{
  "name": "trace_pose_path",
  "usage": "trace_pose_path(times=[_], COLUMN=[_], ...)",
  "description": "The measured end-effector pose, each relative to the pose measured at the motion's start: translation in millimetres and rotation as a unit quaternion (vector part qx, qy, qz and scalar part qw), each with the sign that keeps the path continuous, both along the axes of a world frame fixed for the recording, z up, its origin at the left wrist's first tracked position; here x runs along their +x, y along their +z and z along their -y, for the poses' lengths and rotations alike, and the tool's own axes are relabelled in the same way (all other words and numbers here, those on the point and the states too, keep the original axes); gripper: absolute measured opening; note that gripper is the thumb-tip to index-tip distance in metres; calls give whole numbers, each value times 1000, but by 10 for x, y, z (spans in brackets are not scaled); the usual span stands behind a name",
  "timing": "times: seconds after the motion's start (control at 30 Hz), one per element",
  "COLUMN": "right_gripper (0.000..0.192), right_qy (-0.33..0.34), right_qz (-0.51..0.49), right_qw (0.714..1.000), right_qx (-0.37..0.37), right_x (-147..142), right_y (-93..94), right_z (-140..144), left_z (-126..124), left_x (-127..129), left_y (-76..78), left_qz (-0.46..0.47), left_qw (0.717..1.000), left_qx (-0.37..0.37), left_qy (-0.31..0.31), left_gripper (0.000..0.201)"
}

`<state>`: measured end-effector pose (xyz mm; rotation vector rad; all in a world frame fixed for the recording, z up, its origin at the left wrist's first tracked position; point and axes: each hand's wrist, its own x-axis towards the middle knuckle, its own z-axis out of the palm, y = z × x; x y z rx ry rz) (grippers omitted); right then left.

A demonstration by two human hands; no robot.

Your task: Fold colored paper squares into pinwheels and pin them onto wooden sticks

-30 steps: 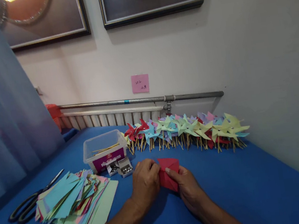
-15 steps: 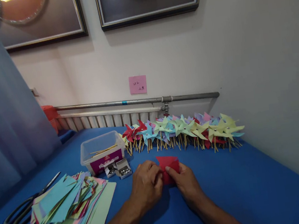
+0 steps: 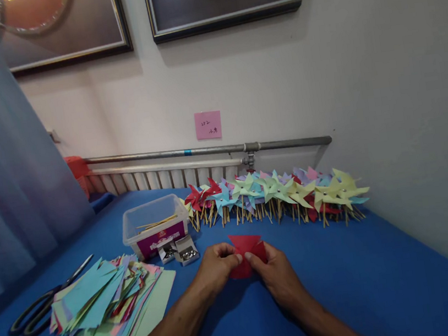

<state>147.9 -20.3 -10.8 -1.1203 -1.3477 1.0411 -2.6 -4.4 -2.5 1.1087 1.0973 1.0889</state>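
Note:
A piece of red paper (image 3: 245, 240) with cut, pointed corners is held up over the blue table between my two hands. My left hand (image 3: 217, 266) pinches its left side, thumb on the front near the middle. On the right side my right hand (image 3: 274, 269) grips it the same way, thumb pressed to its face and fingers behind. Both thumb tips sit close together near the paper's centre. Behind my left hand stand two small open boxes of shiny metal pins (image 3: 187, 251). The fingers behind the paper are partly hidden.
A stack of coloured paper (image 3: 113, 303) lies at left beside black-handled scissors (image 3: 45, 304). Behind it stands a clear plastic tub (image 3: 154, 222) with thin sticks (image 3: 157, 224). Finished paper pinwheels (image 3: 271, 190) line the back of the blue table (image 3: 348, 284), near a radiator pipe (image 3: 205, 151).
My left hand has turned from curled fingers to a thumb-on-front pinch. The red paper has shifted slightly left and shows more of its spread corners. The camera view moved slightly.

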Motion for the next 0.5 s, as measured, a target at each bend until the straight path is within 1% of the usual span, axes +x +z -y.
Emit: trace_pose_path(times=[0.1,0.3,0.5], right_gripper=[27,30,28], right_qy=[3,0,-2], right_qz=[-6,-24,-32], right_qw=[1000,999,999], right_qx=[2,-22,-23], right_x=[0,-8,-4], right_y=[-23,-86,-130], right_z=[-14,-47,-61], left_z=[-13,-31,-38], left_x=[3,21,36], left_y=[-24,-91,-88], left_qz=[-3,-5,-3], left_qw=[1000,999,999], left_qx=[11,29,24], left_qy=[15,27,41], left_gripper=[25,22,20])
